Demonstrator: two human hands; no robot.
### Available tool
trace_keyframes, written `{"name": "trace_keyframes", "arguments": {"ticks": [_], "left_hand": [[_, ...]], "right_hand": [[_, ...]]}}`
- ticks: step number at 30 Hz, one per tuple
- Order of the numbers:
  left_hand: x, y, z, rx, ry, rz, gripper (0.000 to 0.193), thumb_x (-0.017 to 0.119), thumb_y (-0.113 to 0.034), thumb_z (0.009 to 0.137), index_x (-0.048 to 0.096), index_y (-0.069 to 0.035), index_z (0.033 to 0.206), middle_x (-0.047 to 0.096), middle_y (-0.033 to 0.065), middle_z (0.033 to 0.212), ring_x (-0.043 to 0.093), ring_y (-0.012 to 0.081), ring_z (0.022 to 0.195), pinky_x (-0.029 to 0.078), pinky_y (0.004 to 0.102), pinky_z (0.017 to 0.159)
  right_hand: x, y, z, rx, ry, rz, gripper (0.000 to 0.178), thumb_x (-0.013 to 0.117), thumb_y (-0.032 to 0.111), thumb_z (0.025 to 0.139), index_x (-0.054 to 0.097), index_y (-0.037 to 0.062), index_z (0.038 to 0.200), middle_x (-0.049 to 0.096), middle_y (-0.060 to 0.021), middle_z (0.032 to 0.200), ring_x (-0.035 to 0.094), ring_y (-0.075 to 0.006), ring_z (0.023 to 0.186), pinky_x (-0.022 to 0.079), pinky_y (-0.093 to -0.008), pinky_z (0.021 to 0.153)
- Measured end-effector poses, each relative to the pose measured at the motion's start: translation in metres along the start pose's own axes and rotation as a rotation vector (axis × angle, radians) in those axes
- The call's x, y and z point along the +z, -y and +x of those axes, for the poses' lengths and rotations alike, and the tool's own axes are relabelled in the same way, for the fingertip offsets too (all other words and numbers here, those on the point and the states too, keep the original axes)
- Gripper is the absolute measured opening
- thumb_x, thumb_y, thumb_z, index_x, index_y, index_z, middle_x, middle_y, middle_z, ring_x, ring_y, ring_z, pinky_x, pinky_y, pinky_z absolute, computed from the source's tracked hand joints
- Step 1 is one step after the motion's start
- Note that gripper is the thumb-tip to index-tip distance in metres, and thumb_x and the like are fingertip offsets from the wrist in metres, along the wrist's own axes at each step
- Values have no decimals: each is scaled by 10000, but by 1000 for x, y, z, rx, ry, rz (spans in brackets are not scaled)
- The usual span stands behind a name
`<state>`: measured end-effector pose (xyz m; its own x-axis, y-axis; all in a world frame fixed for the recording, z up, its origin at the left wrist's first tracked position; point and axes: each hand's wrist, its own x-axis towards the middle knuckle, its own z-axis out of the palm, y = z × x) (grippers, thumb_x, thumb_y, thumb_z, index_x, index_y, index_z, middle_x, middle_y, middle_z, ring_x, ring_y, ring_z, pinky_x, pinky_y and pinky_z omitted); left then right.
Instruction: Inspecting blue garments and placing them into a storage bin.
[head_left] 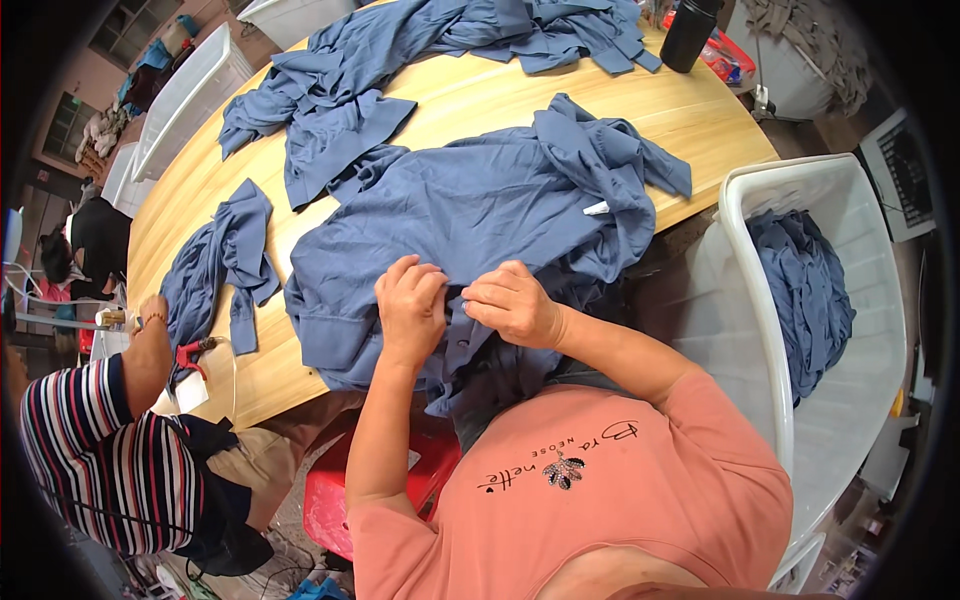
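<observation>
A blue shirt (440, 205) lies spread and wrinkled on the table before me, its lower part hanging over the near edge toward my lap. My left hand (410, 305) pinches its cloth near that edge with bent fingers. Just to the right, my right hand (515, 303) is closed on the same shirt, fingertips and thumb together. A narrow gap separates the two hands. Exactly which part of the shirt lies between the fingertips is hidden. A small white tag (597, 208) shows on the bunched cloth at the shirt's right side.
More blue garments (390, 50) lie heaped along the far side of the wooden table (700, 130). A black bottle (690, 35) stands far right. At right, a white bin (745, 185) holds blue cloth. A co-worker's arm (150, 345) rests by another blue garment (225, 240) and red-handled snips (192, 358).
</observation>
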<state>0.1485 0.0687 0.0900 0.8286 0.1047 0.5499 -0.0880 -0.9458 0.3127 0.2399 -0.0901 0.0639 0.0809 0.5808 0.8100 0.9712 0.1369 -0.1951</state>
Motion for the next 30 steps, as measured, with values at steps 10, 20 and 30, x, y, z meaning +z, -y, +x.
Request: {"name": "trace_keyframes", "arguments": {"ticks": [10, 20, 30], "left_hand": [[-13, 7, -2, -145, 155, -123, 92, 657, -63, 674, 637, -69, 763, 604, 53, 788, 544, 262, 923, 387, 393, 772], [-6, 24, -13, -319, 304, -340, 72, 617, -11, 665, 597, -9, 734, 610, 98, 783, 528, 300, 1032, 404, 378, 877], [2, 31, -13, -653, 476, -784, 69, 579, -40, 742, 587, 8, 791, 584, 9, 807, 508, 78, 849, 400, 225, 732]], "right_hand": [[4, 7, 3, 46, -17, 46, 156, 578, 35, 696, 612, 79, 842, 602, -15, 862, 571, -175, 816, 379, -389, 804], [5, 3, -1, 107, 36, 66, 206, 578, 8, 651, 620, 68, 844, 607, -23, 859, 574, -185, 816, 381, -392, 817], [13, 5, 5, 7, 9, 32, 150, 603, 52, 695, 627, 66, 842, 610, -20, 864, 581, -170, 816, 377, -381, 804]]}}
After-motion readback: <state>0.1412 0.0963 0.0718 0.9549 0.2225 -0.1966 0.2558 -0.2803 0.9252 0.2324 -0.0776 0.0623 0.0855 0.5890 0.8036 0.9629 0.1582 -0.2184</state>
